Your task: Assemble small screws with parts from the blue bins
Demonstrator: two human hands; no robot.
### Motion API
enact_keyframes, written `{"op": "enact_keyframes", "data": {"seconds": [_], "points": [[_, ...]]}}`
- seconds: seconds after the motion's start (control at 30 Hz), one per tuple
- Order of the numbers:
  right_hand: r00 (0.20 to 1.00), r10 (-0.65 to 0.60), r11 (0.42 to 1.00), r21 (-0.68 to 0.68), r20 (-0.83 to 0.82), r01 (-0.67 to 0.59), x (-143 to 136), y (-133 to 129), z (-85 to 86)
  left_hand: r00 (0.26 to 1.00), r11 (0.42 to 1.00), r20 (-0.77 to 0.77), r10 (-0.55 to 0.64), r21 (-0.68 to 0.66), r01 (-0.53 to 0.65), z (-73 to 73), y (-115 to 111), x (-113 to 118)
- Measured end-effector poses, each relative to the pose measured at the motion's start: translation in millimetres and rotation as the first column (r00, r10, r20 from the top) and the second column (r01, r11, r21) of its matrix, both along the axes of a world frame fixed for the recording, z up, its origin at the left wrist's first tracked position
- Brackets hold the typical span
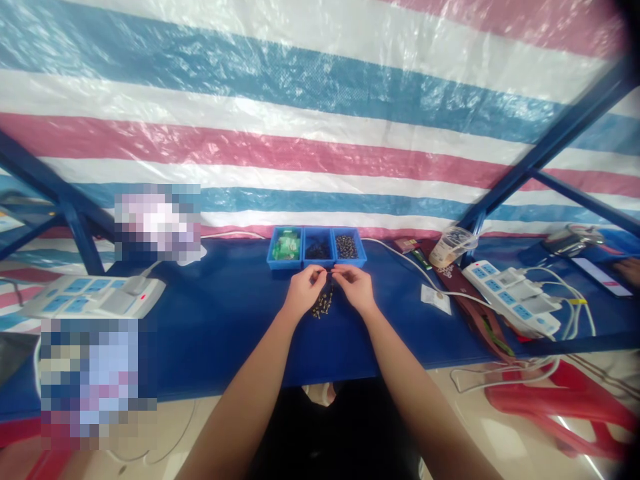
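Observation:
My left hand [304, 292] and my right hand [356, 287] meet just in front of three joined blue bins. Fingers of both hands are pinched close together, with something small and dark between them that I cannot make out. Under and between the hands lies a pile of small brass-and-black parts [323, 305] on the blue table. In the left bin are green-and-clear small packets or pieces [287, 245]. Small black parts [319, 250] fill the middle bin, and small metallic screw-like parts [347, 247] the right bin [363, 257].
White power strips stand at left [95, 297] and right [515, 300], with cables trailing. A clear plastic cup [447, 248] and a brown strap-like item [467, 303] lie at right, near a phone [600, 277] and another person's hand [629, 270]. Blue frame bars slope on both sides.

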State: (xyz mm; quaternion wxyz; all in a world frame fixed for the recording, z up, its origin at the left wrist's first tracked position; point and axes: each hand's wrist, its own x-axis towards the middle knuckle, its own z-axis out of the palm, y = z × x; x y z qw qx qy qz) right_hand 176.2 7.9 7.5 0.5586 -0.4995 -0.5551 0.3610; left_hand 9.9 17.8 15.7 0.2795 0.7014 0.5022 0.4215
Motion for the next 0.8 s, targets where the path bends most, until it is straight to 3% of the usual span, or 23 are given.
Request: {"op": "enact_keyframes", "data": {"seconds": [0.33,0.53,0.8], "points": [[0.999,-0.046,0.999,0.018,-0.019,0.046,-1,-2,2.8,1.000,1.000,-0.009,0.010,0.018,-0.010,-2.9,1,-1],[0.937,-0.309,0.950,0.105,0.163,0.295,-12,5,13.3,0.979,0.976,-0.026,0.203,0.079,-0.201,0.1,3,-5],[0.894,-0.304,0.953,0.125,0.330,0.278,-15,24,1.5,0.962,0.959,-0.028,0.271,0.093,-0.268,0.8,4,-6]]}}
